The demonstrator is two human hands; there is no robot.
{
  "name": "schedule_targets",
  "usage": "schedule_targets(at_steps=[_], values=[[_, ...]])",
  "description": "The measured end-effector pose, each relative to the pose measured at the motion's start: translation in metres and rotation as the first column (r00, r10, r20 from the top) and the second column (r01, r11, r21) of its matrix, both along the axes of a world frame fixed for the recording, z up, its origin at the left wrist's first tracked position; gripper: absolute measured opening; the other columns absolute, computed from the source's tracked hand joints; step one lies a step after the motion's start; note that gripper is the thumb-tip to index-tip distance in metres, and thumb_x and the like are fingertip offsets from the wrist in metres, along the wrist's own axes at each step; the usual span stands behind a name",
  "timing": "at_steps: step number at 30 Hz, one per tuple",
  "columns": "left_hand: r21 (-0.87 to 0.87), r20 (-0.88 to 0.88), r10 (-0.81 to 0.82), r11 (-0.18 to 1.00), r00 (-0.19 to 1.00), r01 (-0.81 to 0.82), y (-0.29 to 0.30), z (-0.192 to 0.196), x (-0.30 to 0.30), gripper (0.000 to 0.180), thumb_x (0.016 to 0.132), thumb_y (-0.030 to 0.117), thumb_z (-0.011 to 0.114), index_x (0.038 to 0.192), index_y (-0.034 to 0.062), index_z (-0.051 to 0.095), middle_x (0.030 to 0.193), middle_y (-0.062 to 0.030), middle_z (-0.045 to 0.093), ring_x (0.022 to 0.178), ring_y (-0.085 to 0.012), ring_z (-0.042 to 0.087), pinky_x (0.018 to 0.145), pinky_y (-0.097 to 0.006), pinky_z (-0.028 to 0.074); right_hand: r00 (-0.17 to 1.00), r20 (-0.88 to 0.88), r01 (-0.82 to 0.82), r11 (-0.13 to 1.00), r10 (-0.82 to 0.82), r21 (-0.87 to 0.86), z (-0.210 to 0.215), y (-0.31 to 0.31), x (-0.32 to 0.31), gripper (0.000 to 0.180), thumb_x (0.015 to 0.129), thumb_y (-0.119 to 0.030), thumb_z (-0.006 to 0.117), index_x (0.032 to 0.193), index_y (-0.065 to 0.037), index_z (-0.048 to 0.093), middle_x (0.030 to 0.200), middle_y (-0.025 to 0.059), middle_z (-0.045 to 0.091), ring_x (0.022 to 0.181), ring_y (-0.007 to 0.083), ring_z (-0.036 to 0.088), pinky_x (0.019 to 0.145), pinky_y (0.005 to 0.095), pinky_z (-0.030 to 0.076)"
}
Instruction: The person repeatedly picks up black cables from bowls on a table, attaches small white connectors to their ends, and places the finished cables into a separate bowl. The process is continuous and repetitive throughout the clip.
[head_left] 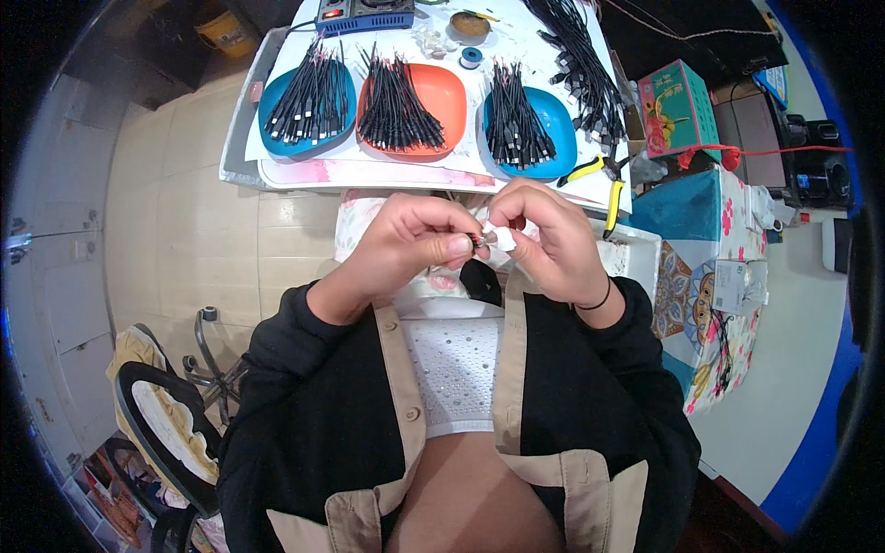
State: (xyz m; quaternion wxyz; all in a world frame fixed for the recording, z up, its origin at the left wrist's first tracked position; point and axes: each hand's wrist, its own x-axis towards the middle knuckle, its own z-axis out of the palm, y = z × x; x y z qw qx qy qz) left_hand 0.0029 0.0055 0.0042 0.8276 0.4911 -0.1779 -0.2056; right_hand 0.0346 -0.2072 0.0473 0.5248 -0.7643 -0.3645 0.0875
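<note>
Both my hands meet in front of my chest, just below the table's near edge. Between the thumb and fingers of my left hand (410,240) is a small dark piece (477,241) with a bit of red and a shiny part; its kind is too small to make out. My right hand (558,244) pinches a crumpled white scrap (502,238), like tissue, against that piece. Beyond them, bundles of short black cables (395,111) with light plugs and bare wire ends lie in a blue tray (270,92), an orange tray (450,97) and another blue tray (562,120).
Yellow-handled pliers (613,207) lie at the table's (415,173) right front edge. More black cables (581,74) are piled behind them. At the back sit a blue device (364,17), a solder-like spool (471,57) and a round tin (468,28). A chair (166,415) stands left.
</note>
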Motion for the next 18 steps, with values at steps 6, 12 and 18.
schedule_targets(at_steps=[6,12,18], values=[[0.395,0.841,-0.048,0.736,0.54,-0.55,0.0,0.005,0.01,0.02,0.076,-0.004,0.063,0.095,0.0009,0.067,0.078,-0.0146,0.062,0.07,-0.0255,0.062,0.063,-0.034,0.049,0.525,-0.846,-0.027,0.996,0.087,0.086,-0.008,-0.01,0.005,0.013,0.093,-0.01,0.055,0.101,0.0,0.06,0.086,-0.0017,0.058,0.074,0.0039,0.051,0.065,0.02,0.042],[0.256,0.277,0.147,0.941,0.95,-0.22,-0.001,-0.008,0.004,0.015,0.086,-0.001,0.061,0.099,-0.0001,0.069,0.075,-0.0058,0.062,0.065,-0.0102,0.055,0.058,-0.025,0.044,0.983,0.152,0.127,0.979,-0.103,-0.157,0.006,-0.01,-0.001,0.017,0.082,-0.006,0.064,0.099,-0.003,0.063,0.09,0.0069,0.061,0.077,0.019,0.058,0.071,0.0289,0.046],[0.092,0.094,0.087,0.991,0.992,-0.096,-0.001,-0.014,0.002,0.015,0.089,0.0,0.06,0.102,-0.0036,0.067,0.08,-0.0033,0.063,0.07,-0.0062,0.051,0.062,-0.021,0.043,0.812,0.583,0.134,0.984,-0.039,-0.12,0.006,0.001,-0.002,0.026,0.067,-0.002,0.073,0.091,-0.007,0.061,0.087,0.0059,0.059,0.081,0.0251,0.059,0.067,0.0351,0.044]])
